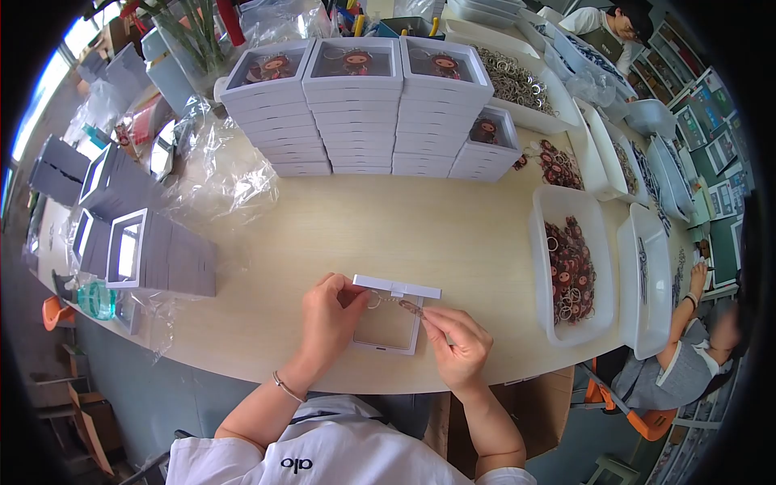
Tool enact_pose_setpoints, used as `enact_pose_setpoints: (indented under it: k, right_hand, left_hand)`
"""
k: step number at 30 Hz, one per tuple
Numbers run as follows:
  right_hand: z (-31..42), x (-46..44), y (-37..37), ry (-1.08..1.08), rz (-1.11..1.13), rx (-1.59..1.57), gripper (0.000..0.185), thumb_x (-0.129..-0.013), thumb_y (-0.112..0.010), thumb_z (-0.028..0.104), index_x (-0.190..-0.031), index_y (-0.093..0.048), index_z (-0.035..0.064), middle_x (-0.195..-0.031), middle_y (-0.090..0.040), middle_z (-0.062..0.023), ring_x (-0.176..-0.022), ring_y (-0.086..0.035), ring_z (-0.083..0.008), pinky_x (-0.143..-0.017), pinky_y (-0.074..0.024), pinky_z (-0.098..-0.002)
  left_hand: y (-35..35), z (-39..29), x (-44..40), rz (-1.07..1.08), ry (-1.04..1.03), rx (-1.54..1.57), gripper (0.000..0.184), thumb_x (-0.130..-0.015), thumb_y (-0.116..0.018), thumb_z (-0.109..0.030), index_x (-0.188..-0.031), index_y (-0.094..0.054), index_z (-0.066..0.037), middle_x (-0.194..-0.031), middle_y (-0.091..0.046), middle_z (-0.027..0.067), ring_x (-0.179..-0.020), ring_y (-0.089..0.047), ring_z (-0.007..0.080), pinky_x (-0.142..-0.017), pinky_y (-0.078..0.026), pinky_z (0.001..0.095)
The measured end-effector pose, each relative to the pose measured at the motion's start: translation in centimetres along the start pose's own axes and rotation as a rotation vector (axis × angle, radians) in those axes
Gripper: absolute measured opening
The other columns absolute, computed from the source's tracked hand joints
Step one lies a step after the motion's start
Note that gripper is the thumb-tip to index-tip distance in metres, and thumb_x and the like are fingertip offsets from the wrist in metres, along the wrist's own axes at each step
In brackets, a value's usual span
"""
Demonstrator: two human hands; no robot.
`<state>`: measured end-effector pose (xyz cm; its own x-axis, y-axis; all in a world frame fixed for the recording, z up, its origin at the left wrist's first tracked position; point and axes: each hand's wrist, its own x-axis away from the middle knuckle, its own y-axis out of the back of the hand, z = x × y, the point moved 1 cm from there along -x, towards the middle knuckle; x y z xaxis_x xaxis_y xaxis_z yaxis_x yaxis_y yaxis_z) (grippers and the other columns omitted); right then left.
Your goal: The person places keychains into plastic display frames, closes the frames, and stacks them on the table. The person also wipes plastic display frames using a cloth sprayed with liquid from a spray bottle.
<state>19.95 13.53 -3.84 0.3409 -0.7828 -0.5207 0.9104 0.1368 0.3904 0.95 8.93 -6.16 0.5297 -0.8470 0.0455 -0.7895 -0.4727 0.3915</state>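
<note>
White shirt cloth point(356, 444) lay nearest, at lower centre. Above it, my right hand point(459, 347) pinched a small brown charm point(411, 308) over a clear-windowed, white-rimmed case point(385, 330); my left hand point(330, 314) curled beside it, its grip unclear. I judged this a fitting-in step, calling next for gentle aligning.

1. Shirt point(364, 453): the word "alo" point(297, 463) in dark lower-case letters on the white cloth, near the lower edge and left of the middle; the only lettering clear enough to make out.
2. Sheets point(721, 151), on the wall at the far right: their marks are too small to read.
3. Picture cards in the stacked boxes point(356, 121): any print too small to tell.
</note>
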Motion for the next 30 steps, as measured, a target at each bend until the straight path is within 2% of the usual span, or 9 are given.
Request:
enact_pose_setpoints:
  k: [4,8,21,24,27,30]
  right_hand:
    - [0.0,0.3,-0.6,0.261,0.033,0.215,0.022,-0.075,-0.073,-0.005,-0.096,-0.069,-0.0042,-0.097,-0.068,-0.0132,-0.077,-0.068,-0.0237,-0.062,-0.0560,-0.0312]
    - [0.4,1.4,-1.2,0.450,0.142,0.460,0.022,-0.077,-0.069,-0.001,-0.098,-0.068,-0.0063,-0.098,-0.067,-0.0145,-0.083,-0.066,-0.0251,-0.066,-0.0557,-0.0326]
    - [1.4,2.3,-2.6,0.387,0.288,0.427,0.020,-0.075,-0.066,0.002,-0.093,-0.068,-0.0051,-0.100,-0.065,-0.0140,-0.087,-0.064,-0.0256,-0.073,-0.0530,-0.0365]
    - [1.6,2.0,-2.6,0.376,0.293,0.414,0.020,-0.074,-0.066,0.002,-0.092,-0.067,-0.0053,-0.099,-0.065,-0.0142,-0.088,-0.064,-0.0254,-0.073,-0.0527,-0.0365]
    - [1.5,2.0,-2.5,0.370,0.292,0.398,0.019,-0.074,-0.066,0.001,-0.091,-0.067,-0.0048,-0.100,-0.065,-0.0133,-0.087,-0.064,-0.0255,-0.073,-0.0519,-0.0363]
    - [1.4,2.1,-2.2,0.329,0.285,0.356,0.021,-0.074,-0.070,0.002,-0.093,-0.067,-0.0021,-0.103,-0.065,-0.0113,-0.088,-0.063,-0.0255,-0.074,-0.0504,-0.0362]
  left_hand:
    - [0.2,-0.6,0.0,-0.002,-0.040,-0.031,0.010,-0.076,-0.073,0.001,-0.079,-0.064,0.004,-0.076,-0.064,0.0113,-0.064,-0.064,0.0186,-0.059,-0.051,0.0294]
    - [0.4,-0.7,0.0,0.006,-0.058,-0.035,0.010,-0.076,-0.073,0.001,-0.080,-0.064,0.004,-0.076,-0.064,0.0122,-0.065,-0.066,0.0202,-0.060,-0.052,0.0305]
    - [0.4,-0.5,-0.1,0.007,-0.107,-0.043,0.011,-0.075,-0.073,0.002,-0.079,-0.063,0.003,-0.076,-0.063,0.0125,-0.064,-0.065,0.0222,-0.060,-0.052,0.0311]
    - [0.4,-0.5,-0.1,0.001,-0.100,-0.028,0.009,-0.076,-0.073,0.002,-0.080,-0.065,0.005,-0.076,-0.062,0.0097,-0.063,-0.062,0.0139,-0.058,-0.050,0.0263]
    - [0.5,-0.7,0.0,0.009,-0.089,-0.021,0.012,-0.077,-0.074,0.000,-0.078,-0.063,0.003,-0.076,-0.063,0.0114,-0.062,-0.064,0.0208,-0.060,-0.052,0.0306]
    - [1.1,-0.3,0.2,0.073,-0.050,0.029,0.014,-0.078,-0.075,0.000,-0.085,-0.063,0.004,-0.078,-0.061,0.0064,-0.067,-0.061,0.0127,-0.061,-0.050,0.0252]
